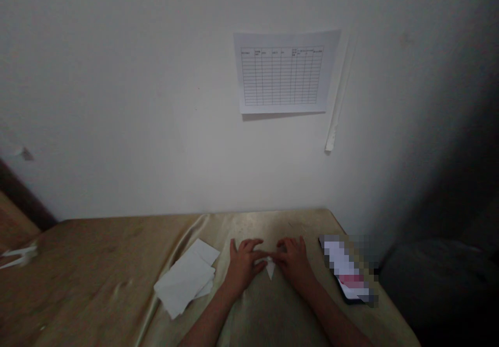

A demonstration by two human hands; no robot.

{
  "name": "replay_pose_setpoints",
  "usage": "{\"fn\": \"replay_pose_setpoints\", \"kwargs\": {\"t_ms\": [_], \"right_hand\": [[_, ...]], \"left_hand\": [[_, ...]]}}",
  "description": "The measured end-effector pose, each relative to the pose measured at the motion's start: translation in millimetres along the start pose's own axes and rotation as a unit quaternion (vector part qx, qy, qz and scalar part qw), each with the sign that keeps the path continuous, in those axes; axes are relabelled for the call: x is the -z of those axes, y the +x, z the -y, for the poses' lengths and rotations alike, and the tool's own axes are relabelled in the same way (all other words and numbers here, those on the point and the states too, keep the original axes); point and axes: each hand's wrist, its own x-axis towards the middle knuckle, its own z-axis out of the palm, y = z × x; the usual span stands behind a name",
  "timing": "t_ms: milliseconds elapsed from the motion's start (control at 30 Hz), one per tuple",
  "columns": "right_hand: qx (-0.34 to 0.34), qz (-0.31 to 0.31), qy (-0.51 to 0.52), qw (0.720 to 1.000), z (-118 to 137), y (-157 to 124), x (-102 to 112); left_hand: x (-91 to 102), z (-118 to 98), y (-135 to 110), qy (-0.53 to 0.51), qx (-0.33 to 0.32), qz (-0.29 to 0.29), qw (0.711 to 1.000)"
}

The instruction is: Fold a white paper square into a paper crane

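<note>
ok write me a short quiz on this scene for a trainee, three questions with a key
1. True or false: a small, pointed white paper piece shows between the left hand and the right hand.
2. Which is on the wall? A: a clock; B: a printed grid sheet; C: a mirror.
3. Fill the gap: the pile of white sheets lies nearer the ____ hand.

Key: 1 true; 2 B; 3 left.

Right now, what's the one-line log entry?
left hand: at pointed white paper | right hand: at same paper | white sheets: left of hands | phone: right of hands
</note>
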Motion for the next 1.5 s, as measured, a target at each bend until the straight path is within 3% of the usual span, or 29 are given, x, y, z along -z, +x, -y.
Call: {"fn": "replay_pose_setpoints", "kwargs": {"t_ms": [367, 767, 1500], "right_hand": [[-0.042, 0.025, -0.029, 0.998, 4.7, 3.8, 13.8], [-0.064, -0.011, -0.039, 0.997, 6.0, 3.7, 17.1], [-0.097, -0.022, 0.002, 0.995, 0.0, 5.5, 3.5]], "left_hand": [[5.6, -2.0, -2.2, 0.029, 0.027, -0.021, 0.999], [8.9, -7.2, -4.3, 0.032, 0.058, -0.050, 0.997], [0.9, -3.5, -2.4, -0.030, 0.092, -0.038, 0.995]]}}
